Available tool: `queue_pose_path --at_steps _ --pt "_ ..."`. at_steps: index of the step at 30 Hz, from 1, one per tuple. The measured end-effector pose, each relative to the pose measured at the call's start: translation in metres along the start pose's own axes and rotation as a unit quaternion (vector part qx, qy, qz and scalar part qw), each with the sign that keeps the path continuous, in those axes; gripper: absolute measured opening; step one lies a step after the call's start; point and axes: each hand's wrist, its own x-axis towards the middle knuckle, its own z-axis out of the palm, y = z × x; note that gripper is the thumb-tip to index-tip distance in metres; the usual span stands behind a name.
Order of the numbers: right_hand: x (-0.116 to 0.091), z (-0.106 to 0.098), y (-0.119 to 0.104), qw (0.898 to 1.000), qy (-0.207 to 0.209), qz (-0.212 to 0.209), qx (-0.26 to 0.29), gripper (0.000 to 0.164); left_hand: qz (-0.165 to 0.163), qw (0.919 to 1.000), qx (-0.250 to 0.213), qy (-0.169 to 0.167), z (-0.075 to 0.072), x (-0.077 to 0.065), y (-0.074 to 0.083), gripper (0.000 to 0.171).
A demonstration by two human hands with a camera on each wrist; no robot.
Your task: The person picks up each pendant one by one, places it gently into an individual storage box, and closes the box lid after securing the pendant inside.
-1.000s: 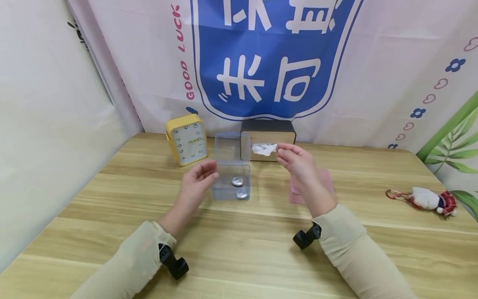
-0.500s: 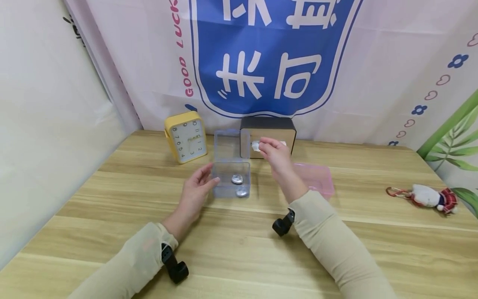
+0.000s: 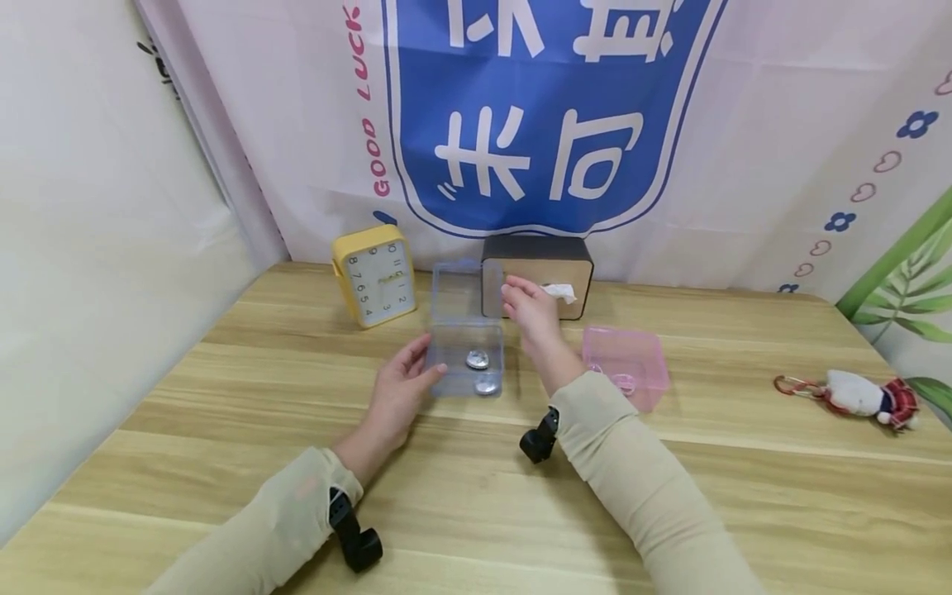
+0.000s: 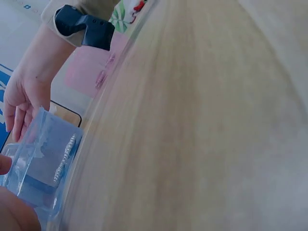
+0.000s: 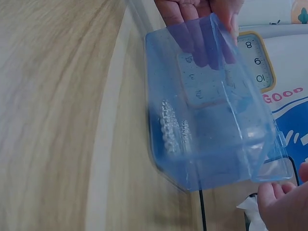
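A clear blue plastic box point(image 3: 454, 382) stands on the table with its hinged lid point(image 3: 455, 291) raised at the back. Inside lies a round silver piece point(image 3: 478, 359) with a beaded rim point(image 5: 168, 127), and a second silver shape point(image 3: 487, 387) shows at the front wall. My left hand point(image 3: 402, 382) holds the box's left end, fingers against the outer wall and thumb over the rim. Beside the lid's right edge, my right hand point(image 3: 534, 318) has loosely bent fingers with nothing between them; its fingertips point(image 5: 275, 190) are right at that edge.
Behind the right hand is a tissue box point(image 3: 580, 268) with a tissue point(image 3: 559, 292) sticking out. A yellow clock point(image 3: 375, 277) stands at the left, and a pink plastic box point(image 3: 643, 364) at the right. Farther right lies a doll keychain point(image 3: 855, 395) with a red carabiner.
My right hand has moved left from in front of the tissue to the raised lid's right edge. My left hand has come in from beside the blue box onto its left end.
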Motion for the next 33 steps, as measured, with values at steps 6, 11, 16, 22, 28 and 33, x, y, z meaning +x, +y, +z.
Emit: queue_pose_path --at_steps 6,11,16,22,28,33 --pt "0.002 0.001 0.003 1.000 0.000 -0.003 0.010 0.037 -0.001 0.9999 0.002 -0.010 0.000 -0.001 -0.003 0.061" --pt "0.003 0.000 0.003 1.000 -0.002 -0.005 0.017 0.037 0.001 0.9999 0.005 -0.016 0.000 -0.001 -0.003 0.061" --pt "0.002 0.000 0.002 1.000 -0.001 -0.005 0.024 0.037 0.008 0.9998 0.010 -0.018 -0.001 -0.001 -0.005 0.062" --pt "-0.001 0.000 0.000 1.000 0.000 -0.010 0.025 0.036 0.017 0.9996 0.017 -0.017 -0.001 0.000 -0.008 0.061" --pt "-0.004 -0.002 -0.002 1.000 -0.003 -0.013 0.020 0.036 0.018 0.9995 0.023 -0.015 -0.001 0.000 -0.008 0.061" --pt "-0.008 -0.002 -0.003 1.000 -0.006 -0.016 0.026 0.036 0.020 0.9992 0.029 -0.017 -0.002 0.000 -0.009 0.060"
